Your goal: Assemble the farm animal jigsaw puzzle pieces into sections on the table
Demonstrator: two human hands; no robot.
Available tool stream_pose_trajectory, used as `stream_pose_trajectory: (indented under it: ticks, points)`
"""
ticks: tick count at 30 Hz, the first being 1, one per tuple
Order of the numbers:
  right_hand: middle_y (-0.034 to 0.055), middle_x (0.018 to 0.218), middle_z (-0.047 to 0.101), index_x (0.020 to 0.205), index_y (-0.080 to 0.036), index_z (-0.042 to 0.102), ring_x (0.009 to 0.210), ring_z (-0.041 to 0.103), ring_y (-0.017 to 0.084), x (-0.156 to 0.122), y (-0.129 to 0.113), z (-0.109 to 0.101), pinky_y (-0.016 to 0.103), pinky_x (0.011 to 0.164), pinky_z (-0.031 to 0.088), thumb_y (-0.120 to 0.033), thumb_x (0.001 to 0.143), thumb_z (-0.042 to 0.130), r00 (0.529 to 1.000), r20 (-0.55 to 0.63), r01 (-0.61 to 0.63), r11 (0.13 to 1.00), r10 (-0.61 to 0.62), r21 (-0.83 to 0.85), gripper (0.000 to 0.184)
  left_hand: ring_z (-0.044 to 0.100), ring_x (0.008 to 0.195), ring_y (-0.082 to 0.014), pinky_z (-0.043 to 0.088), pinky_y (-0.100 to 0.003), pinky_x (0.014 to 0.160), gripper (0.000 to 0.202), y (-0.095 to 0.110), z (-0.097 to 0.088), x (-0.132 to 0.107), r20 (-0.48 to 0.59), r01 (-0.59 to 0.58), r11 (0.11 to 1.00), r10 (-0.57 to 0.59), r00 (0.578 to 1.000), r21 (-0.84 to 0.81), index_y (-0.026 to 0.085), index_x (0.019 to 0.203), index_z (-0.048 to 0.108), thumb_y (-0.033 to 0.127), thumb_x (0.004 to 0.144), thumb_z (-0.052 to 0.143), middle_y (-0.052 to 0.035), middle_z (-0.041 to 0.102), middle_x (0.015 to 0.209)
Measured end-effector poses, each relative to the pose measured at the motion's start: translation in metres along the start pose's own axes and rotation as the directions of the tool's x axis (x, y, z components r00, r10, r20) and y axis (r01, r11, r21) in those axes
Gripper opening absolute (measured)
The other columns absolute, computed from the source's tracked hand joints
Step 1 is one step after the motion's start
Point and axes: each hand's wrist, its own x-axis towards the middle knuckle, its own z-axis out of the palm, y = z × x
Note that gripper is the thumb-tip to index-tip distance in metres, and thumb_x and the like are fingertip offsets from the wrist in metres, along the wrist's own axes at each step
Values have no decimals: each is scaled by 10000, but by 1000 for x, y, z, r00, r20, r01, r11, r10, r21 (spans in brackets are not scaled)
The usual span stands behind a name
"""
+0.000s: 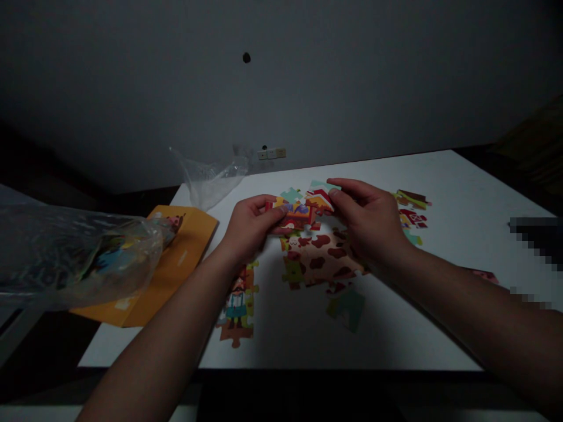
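1. The left hand's (251,227) fingers are clamped on a red puzzle piece (297,215); the right hand's (373,220) fingers pinch an orange piece (319,201) just beside it, both over the counter's (285,343) middle.
2. Fitting such edges calls for level pieces, knob facing notch, and gentle, flat pressure.
3. The pieces look like stiff card with rounded knobs; the left bag (83,264) is clear, crinkled plastic.
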Motion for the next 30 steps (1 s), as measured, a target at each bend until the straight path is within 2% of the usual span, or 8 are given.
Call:
stream_pose_trajectory:
  ticks: [7, 10, 12, 17, 20, 24, 28, 30]
  points:
    - [51, 988, 861, 1102, -269, 845, 930, 825, 255, 3, 3, 0, 445, 890, 696, -423, 887, 891, 999, -28, -31, 999, 33, 44, 269, 801, 757, -178, 680, -271, 699, 416, -1, 0, 0, -29, -12, 1000, 13, 999, 16, 177, 922, 803, 400, 687, 1065, -62, 836, 867]
    - [35, 879, 806, 969, -264, 745, 842, 794, 235, 5, 6, -2, 400, 787, 674, -414, 865, 884, 999, -2, -47, 998, 47, 40, 229, 749, 678, -147, 609, -230, 608, 413, -1, -3, 4, -97, -25, 999, 28, 995, 26, 181, 907, 796, 411, 678, 1052, -43, 818, 819]
    - [18, 897, 787, 924, -277, 648, 791, 767, 208, 5, 6, -1, 380, 765, 666, -388, 812, 899, 999, 16, -47, 996, 46, 75, 295, 689, 587, -130, 519, -205, 493, 391, 1, -4, 5, -137, -15, 999, 19, 990, 30, 192, 887, 775, 415, 686, 1027, -17, 786, 766]
    - [-58, 897, 735, 1082, -322, 612, 728, 761, 190, 0, 0, 3, 372, 761, 692, -288, 651, 947, 994, 87, -79, 972, 61, 223, 547, 604, 456, -131, 358, -195, 343, 435, 5, -3, 4, -179, 23, 1000, -23, 984, -5, 215, 1039, 732, 381, 719, 976, 7, 757, 727]
    - [-38, 915, 770, 1090, -312, 682, 748, 795, 218, -5, -3, 4, 386, 722, 698, -308, 675, 933, 973, 181, -177, 963, 140, 205, 485, 559, 405, -124, 342, -195, 323, 525, 4, -3, 4, -180, 27, 999, -33, 983, -35, 223, 1144, 701, 350, 706, 960, 9, 771, 736]
    - [-36, 725, 717, 913, -268, 705, 579, 717, 191, -13, -3, 5, 296, 489, 520, -405, 775, 892, 900, 312, -343, 937, 305, 72, 269, 698, 533, -173, 393, -189, 359, 554, 3, -1, 5, -180, -9, 995, -9, 984, -100, 211, 1125, 694, 330, 661, 973, -17, 790, 782]
    - [-16, 642, 719, 733, -243, 630, 534, 652, 145, -18, -1, 6, 260, 491, 434, -478, 789, 901, 860, 402, -335, 942, 315, -21, 363, 752, 607, -172, 570, -226, 526, 533, 2, 2, 7, -160, -50, 984, 23, 987, -169, 187, 1011, 687, 270, 583, 994, -18, 790, 769]
    - [-6, 645, 744, 721, -248, 609, 541, 669, 152, -19, -1, 6, 265, 506, 445, -505, 784, 911, 856, 416, -314, 948, 308, -57, 402, 746, 601, -163, 585, -229, 561, 516, 2, 2, 8, -153, -64, 983, 37, 987, -174, 185, 967, 679, 261, 567, 997, -13, 782, 743]
